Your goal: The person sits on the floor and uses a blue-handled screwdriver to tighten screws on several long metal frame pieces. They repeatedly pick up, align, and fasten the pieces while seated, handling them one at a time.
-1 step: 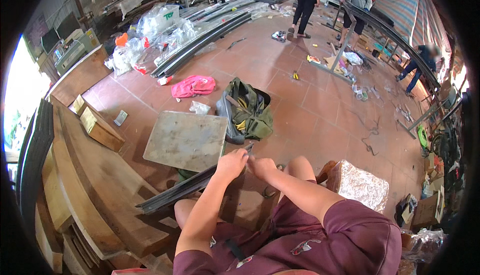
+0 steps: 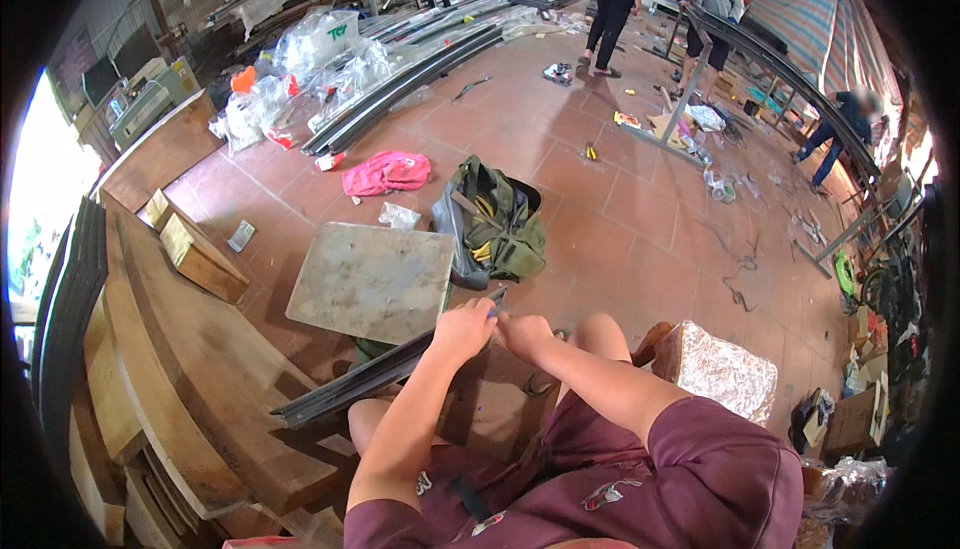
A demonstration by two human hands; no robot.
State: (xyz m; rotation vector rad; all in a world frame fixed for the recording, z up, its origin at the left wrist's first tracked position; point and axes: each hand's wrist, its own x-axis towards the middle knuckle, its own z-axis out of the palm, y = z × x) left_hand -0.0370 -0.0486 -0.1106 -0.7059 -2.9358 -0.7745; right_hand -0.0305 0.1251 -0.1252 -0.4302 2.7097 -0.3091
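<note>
A long dark metal profile bar (image 2: 355, 387) runs slantwise in front of me, its near end low at the left over the wooden boards. My left hand (image 2: 463, 332) is closed around its upper part. Right beside it is my right hand (image 2: 523, 336), fingers curled in a fist against the bar's far end. A small blue bit shows between the two hands, too small to name. Whatever the right fingers hold is hidden. Just beyond the bar lies a worn flat square board (image 2: 370, 279), with an open green canvas bag (image 2: 512, 234) behind it.
Thick curved wooden planks (image 2: 190, 379) lie at my left. A foil-covered block (image 2: 722, 369) is by my right knee. Farther off are a pink cloth (image 2: 387, 172), plastic wrapping (image 2: 310, 59), more metal bars (image 2: 405, 84) and a metal stand (image 2: 680, 114). Several people are in the background.
Both hands stay at the bar, almost unmoved. A small blue bit now shows beside the left fingertips.
</note>
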